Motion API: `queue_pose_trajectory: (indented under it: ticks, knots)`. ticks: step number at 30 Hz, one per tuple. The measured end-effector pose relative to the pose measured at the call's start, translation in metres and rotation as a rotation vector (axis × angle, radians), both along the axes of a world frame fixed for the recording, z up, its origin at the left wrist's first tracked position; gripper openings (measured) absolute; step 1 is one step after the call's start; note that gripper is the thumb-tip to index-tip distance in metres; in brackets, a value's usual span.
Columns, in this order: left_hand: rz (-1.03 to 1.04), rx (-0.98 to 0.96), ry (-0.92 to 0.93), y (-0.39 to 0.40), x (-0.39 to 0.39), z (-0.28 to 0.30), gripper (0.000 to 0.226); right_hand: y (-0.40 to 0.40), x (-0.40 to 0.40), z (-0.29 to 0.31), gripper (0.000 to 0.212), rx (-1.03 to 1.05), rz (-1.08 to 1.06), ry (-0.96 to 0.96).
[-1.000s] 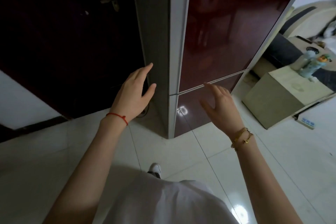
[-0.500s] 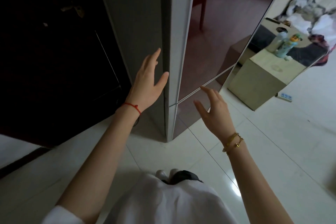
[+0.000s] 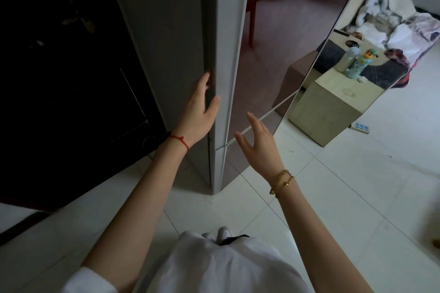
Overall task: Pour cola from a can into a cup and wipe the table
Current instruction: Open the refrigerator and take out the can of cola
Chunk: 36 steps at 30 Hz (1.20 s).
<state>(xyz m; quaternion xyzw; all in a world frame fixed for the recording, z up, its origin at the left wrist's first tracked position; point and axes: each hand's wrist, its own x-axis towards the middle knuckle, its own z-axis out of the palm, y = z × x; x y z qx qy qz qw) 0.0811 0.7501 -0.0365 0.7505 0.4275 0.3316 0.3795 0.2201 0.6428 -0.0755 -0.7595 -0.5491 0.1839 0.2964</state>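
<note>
The left hand (image 3: 198, 112) lies flat with fingers straight on the refrigerator (image 3: 188, 59) side edge, fingertips partly hidden there; the right hand (image 3: 258, 144) hovers spread, holding nothing. No can or cup in view.

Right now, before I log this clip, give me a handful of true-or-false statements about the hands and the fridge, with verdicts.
1. The left hand touches the grey side edge of the fridge with its fingers nearly straight. True.
2. The right hand grips a cola can. False: it holds nothing; its open fingers hang in front of the glossy dark-red fridge door.
3. A red string is on the left wrist and gold bracelets on the right. True.
4. The fridge door stands wide open with shelves showing. False: no interior is visible.
5. Two bottles stand on the beige block to the right. True.
6. The floor is dark carpet. False: it is pale glossy tile.
</note>
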Motion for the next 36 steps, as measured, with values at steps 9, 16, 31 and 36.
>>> queue_pose_trajectory:
  ticks: [9,16,31,36]
  knots:
    - [0.091,0.102,0.016,0.009,0.007,0.004,0.046,0.024,-0.001,-0.011,0.074,0.045,-0.004,-0.002]
    - [0.082,0.181,0.011,0.000,0.008,0.005,0.040,0.035,0.000,-0.021,0.081,0.038,-0.019,0.021]
    - [-0.358,0.550,-0.058,-0.066,0.059,-0.003,0.023,-0.046,0.022,-0.012,0.064,0.273,-0.404,0.022]
    - [-0.372,0.712,-0.098,-0.075,0.088,0.000,0.028,-0.078,0.039,-0.012,0.058,0.304,-0.514,-0.052]
